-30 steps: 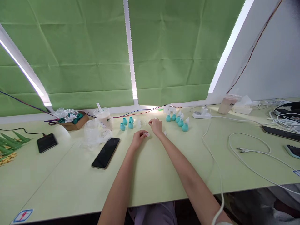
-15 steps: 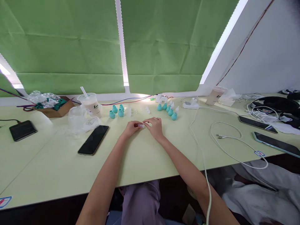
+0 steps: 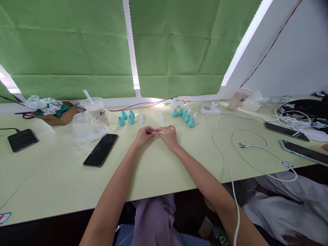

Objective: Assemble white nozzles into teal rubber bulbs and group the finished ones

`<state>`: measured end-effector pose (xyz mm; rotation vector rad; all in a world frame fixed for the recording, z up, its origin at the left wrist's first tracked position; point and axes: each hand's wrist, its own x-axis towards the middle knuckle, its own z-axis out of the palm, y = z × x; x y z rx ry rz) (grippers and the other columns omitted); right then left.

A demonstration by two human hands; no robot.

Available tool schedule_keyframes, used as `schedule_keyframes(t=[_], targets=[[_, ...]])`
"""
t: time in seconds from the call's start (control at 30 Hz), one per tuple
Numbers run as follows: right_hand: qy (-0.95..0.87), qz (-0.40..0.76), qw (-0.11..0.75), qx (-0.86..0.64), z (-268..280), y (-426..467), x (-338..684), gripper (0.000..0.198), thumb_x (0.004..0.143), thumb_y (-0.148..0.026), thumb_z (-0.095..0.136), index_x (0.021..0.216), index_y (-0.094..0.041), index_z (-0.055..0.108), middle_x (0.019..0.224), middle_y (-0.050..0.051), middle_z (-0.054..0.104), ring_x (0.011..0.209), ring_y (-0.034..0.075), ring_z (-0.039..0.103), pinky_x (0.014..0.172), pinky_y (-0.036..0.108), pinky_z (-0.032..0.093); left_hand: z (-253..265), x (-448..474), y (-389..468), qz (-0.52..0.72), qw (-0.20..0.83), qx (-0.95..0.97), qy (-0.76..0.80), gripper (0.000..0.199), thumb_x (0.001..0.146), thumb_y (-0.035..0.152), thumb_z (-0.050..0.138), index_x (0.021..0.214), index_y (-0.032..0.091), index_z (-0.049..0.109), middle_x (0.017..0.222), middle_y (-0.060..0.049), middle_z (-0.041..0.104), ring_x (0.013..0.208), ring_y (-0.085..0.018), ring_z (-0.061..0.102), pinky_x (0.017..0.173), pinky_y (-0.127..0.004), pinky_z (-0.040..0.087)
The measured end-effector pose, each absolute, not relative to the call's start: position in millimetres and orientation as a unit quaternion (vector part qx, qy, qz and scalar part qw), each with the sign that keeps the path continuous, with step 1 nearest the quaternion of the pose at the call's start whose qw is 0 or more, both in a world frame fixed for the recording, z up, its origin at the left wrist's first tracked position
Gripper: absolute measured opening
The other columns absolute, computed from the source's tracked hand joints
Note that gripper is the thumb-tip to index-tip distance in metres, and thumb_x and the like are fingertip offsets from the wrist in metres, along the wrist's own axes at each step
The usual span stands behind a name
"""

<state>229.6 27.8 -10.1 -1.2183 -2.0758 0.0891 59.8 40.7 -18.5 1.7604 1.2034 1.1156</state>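
Near the middle of the pale surface (image 3: 159, 171), both hands are meeting over a small clear piece (image 3: 154, 133), and that's what I'm watching from my end through the head cam. The left hand (image 3: 143, 136) is pinching it with the fingers curled in, and the right hand (image 3: 169, 137) is nipping it from the other side with thumb and fingertips. So it's sitting right between the two sets of fingertips, too tiny on my feed for me to be making out its shape.

Just beyond the hands, some little white parts (image 3: 161, 117) are lying around, with a longer translucent piece (image 3: 141, 119) sitting to their left. Four turquoise pots (image 3: 131, 120) are standing in a cluster left of that, and a second batch of turquoise pots (image 3: 191, 123) is standing over to the right, with white pointed tips (image 3: 194, 115) showing next to them.

On the near left, a black phone (image 3: 100, 150) is lying flat, and past it a crumpled clear bag (image 3: 85, 128) is slumping in front of a lidded drink cup (image 3: 98, 112). Over on the right I'm seeing a white power strip (image 3: 210, 111) resting toward the back, while a white cable (image 3: 238, 217) is trailing across the right forearm
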Motion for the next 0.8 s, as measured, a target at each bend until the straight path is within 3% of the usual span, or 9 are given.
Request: schedule_keyframes(t=[0.47, 0.67, 0.8], targets=[[-0.808, 0.053, 0.367, -0.458, -11, 29, 231, 0.023, 0.091, -0.031, 0.046, 0.105, -0.033, 0.064, 0.101, -0.005, 0.07, 0.092, 0.012, 0.061, 0.098, 0.032, 0.024, -18, 61, 40, 0.442, 0.421, 0.653, 0.447, 0.04, 0.057, 0.04, 0.076, 0.085, 0.014, 0.064, 0.08, -0.007, 0.07, 0.074, -0.018, 0.063, 0.071, -0.031, 0.05], [-0.802, 0.049, 0.365, -0.471, -10, 31, 234, 0.026, 0.092, -0.031, 0.043, 0.11, -0.034, 0.063, 0.106, -0.004, 0.068, 0.093, 0.014, 0.061, 0.098, 0.034, 0.026, -2, 60, 27, 0.416, 0.482, 0.654, 0.408, 0.04, 0.072, 0.042, 0.065, 0.102, 0.016, 0.067, 0.105, -0.011, 0.067, 0.095, -0.022, 0.061, 0.087, -0.036, 0.046], [-0.811, 0.025, 0.352, -0.466, -12, 32, 234, 0.028, 0.092, -0.031, 0.043, 0.113, -0.035, 0.06, 0.108, -0.005, 0.067, 0.094, 0.013, 0.06, 0.097, 0.033, 0.028, -1, 62, 28, 0.441, 0.46, 0.636, 0.435, 0.039, 0.073, 0.044, 0.064, 0.099, 0.015, 0.069, 0.098, -0.01, 0.069, 0.086, -0.02, 0.062, 0.084, -0.035, 0.047]])
